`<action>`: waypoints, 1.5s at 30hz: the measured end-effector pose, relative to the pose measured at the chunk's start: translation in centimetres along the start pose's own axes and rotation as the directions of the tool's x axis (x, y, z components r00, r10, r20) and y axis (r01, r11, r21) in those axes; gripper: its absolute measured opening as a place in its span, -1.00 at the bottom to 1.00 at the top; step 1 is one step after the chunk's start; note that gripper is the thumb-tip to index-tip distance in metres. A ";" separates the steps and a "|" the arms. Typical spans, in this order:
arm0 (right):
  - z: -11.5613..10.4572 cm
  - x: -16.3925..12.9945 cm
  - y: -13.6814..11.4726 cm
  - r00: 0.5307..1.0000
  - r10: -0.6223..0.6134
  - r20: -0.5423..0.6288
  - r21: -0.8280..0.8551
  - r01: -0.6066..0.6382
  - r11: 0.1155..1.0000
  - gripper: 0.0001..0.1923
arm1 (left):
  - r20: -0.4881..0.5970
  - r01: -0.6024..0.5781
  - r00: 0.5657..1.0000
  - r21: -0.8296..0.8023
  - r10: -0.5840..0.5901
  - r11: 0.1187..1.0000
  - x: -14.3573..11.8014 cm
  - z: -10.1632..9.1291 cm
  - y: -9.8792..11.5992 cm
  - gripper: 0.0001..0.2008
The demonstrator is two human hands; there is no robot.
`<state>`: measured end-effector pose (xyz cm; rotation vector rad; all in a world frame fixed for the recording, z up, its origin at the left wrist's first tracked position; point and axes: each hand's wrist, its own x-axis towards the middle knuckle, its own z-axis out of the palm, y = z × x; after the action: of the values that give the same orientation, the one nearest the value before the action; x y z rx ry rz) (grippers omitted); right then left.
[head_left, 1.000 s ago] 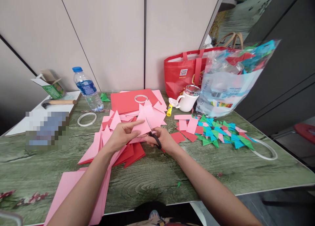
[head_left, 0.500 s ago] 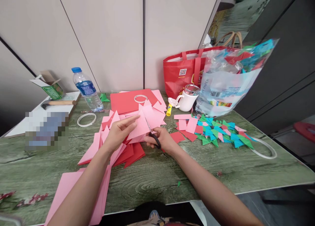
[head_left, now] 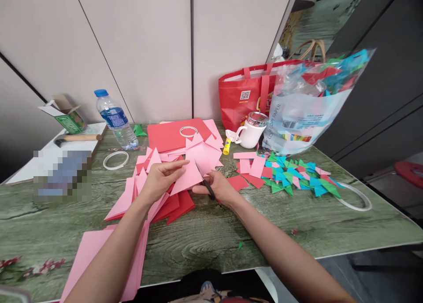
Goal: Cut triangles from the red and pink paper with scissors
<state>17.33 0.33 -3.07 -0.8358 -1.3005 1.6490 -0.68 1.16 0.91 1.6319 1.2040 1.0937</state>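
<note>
Head view: left hand [head_left: 158, 179] pinches pink paper [head_left: 187, 176], right hand [head_left: 216, 188] grips scissors [head_left: 209, 189]; bag [head_left: 297, 113] reads "COLOR PAPER".

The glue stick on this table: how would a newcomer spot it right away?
Start at the red tote bag against the wall, then drop to the white mug in front. Just left of the mug lies the glue stick, the only small yellow tube among flat paper pieces.

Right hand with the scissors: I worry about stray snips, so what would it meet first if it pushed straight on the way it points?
Probably the pink sheet that the left hand holds, right ahead of the right hand and its scissors; depth is unclear.
</note>
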 end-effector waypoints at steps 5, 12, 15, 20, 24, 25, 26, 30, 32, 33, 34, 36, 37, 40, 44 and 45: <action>0.1 0.0 -0.1 0.999 -0.010 0.031 0.026 0.010 1.000 -0.30 | -0.017 -0.008 1.000 -0.007 0.008 1.000 0.0 0.0 -0.1 -0.65; 0.1 0.0 0.2 0.999 -0.034 0.029 0.014 0.033 0.999 -0.34 | 0.022 0.016 1.000 -0.056 -0.015 0.998 -0.2 0.1 0.3 -0.70; 0.1 0.0 0.2 0.999 -0.037 0.024 0.008 0.036 0.999 -0.38 | 0.048 0.030 0.998 -0.079 -0.027 0.996 -0.2 0.1 0.4 -0.71; 0.1 0.0 0.3 1.000 -0.016 0.003 -0.025 0.017 1.000 -0.43 | 0.052 0.031 0.998 -0.098 -0.026 0.995 -0.1 0.1 0.2 -0.72; 0.3 -0.1 0.2 1.000 -0.014 -0.027 -0.067 0.013 0.998 -0.48 | 0.049 0.031 0.998 -0.087 -0.026 0.996 -0.1 0.0 0.3 -0.71; 0.3 -0.1 0.1 0.999 -0.014 -0.033 -0.079 0.012 0.997 -0.48 | 0.046 0.028 0.999 -0.085 -0.025 0.996 -0.1 0.0 0.3 -0.71; 0.4 -0.1 0.0 0.999 -0.013 -0.040 -0.087 0.010 0.996 -0.47 | 0.044 0.026 0.999 -0.085 -0.023 0.996 -0.1 0.0 0.4 -0.71; 0.7 -0.2 -0.3 0.998 -0.005 -0.068 -0.097 -0.001 0.995 -0.41 | 0.039 0.028 0.999 -0.085 -0.025 0.996 -0.2 0.1 0.6 -0.71; 0.8 -0.2 -0.4 0.997 -0.004 -0.080 -0.101 -0.004 0.995 -0.41 | 0.036 0.031 0.999 -0.085 -0.028 0.996 -0.2 0.1 0.8 -0.72; 0.8 -0.2 -0.4 0.996 0.001 -0.084 -0.107 -0.010 0.994 -0.43 | 0.033 0.032 0.999 -0.086 -0.029 0.996 -0.3 0.1 0.8 -0.72; 0.8 -0.3 -0.4 0.996 0.010 -0.087 -0.115 -0.020 0.993 -0.45 | 0.031 0.030 0.999 -0.091 -0.028 0.995 -0.3 0.1 0.9 -0.72; 0.8 -0.3 -0.4 0.995 0.027 -0.096 -0.131 -0.040 0.991 -0.48 | 0.029 0.027 0.999 -0.102 -0.024 0.994 -0.3 0.1 0.9 -0.72; 0.8 -0.3 -0.4 0.994 0.031 -0.100 -0.137 -0.045 0.990 -0.47 | 0.032 0.027 0.999 -0.108 -0.024 0.994 -0.3 0.1 0.9 -0.71; 0.6 -0.3 -0.2 0.997 0.014 -0.081 -0.147 -0.026 0.989 -0.47 | 0.058 0.049 0.997 -0.114 -0.042 0.992 -0.3 0.1 0.9 -0.66; 0.2 -0.3 -0.1 0.999 0.050 -0.013 -0.135 -0.051 0.990 -0.51 | -0.001 0.039 0.999 -0.085 -0.040 0.996 -0.3 -0.1 0.8 -0.63; 0.1 -0.3 -0.2 0.997 0.071 -0.009 -0.126 -0.071 0.989 -0.51 | -0.039 0.028 0.999 -0.075 -0.031 0.997 -0.2 -0.2 0.7 -0.63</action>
<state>17.40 0.05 -2.85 -0.9712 -1.3980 1.6314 -0.74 0.81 1.63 1.5373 1.1952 1.1438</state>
